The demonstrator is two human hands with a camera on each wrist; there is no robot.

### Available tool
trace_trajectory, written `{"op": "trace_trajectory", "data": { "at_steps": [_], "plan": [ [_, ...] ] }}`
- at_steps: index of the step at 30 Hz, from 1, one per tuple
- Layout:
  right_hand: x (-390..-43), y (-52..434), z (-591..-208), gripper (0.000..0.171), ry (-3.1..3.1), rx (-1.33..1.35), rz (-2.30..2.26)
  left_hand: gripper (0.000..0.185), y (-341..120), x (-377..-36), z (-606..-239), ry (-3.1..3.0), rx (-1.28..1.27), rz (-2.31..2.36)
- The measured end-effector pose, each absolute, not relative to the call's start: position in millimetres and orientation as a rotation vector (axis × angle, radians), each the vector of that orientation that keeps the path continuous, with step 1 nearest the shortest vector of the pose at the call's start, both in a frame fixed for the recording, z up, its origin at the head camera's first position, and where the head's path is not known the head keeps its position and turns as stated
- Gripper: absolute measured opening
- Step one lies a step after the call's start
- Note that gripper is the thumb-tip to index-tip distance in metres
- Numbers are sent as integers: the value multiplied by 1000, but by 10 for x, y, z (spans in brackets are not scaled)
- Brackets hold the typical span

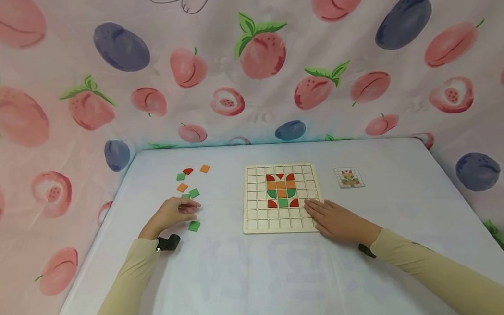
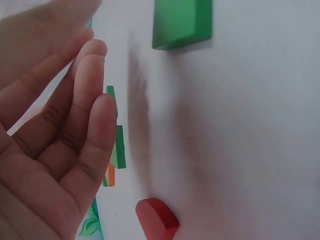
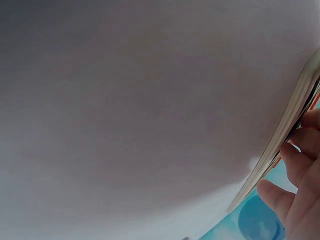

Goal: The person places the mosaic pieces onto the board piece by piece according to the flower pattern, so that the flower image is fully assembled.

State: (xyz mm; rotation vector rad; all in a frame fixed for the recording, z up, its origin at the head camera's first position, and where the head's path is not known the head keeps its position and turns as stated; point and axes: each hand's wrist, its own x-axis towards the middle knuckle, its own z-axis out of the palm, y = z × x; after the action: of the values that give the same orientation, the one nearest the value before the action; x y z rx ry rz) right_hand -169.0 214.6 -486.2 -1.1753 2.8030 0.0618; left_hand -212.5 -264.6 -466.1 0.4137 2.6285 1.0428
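My left hand (image 1: pixel 175 214) hovers over the left part of the table, its fingers bent loosely and nothing showing between them. Just below its fingertips in the head view lies a green square tile (image 1: pixel 194 226); another green tile (image 1: pixel 194 193) is beyond them. A red piece (image 2: pixel 157 219) lies under the hand in the left wrist view. With fingers extended, my right hand (image 1: pixel 335 220) rests on the right edge of a wooden grid board (image 1: pixel 260 225). Red, orange and green pieces fill its middle, including an orange square (image 1: pixel 282 193) and a green square (image 1: pixel 282 203).
Beyond the left hand are orange tiles (image 1: pixel 205 168), a red quarter-round piece (image 1: pixel 188 171) and a green tile (image 1: pixel 181 177). A small pattern card (image 1: pixel 349 177) lies right of the board. Fruit-print cloth (image 1: pixel 249 114) hangs behind the white table (image 1: pixel 242 283).
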Motion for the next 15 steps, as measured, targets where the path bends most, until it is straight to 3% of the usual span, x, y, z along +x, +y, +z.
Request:
{"op": "trace_trajectory", "data": {
  "at_steps": [15],
  "plan": [
    [-1678, 2235, -4866, 58, 2831, -1199, 46, 28, -2701, -2028, -4728, 2595, 409, 1000]
  ]
}}
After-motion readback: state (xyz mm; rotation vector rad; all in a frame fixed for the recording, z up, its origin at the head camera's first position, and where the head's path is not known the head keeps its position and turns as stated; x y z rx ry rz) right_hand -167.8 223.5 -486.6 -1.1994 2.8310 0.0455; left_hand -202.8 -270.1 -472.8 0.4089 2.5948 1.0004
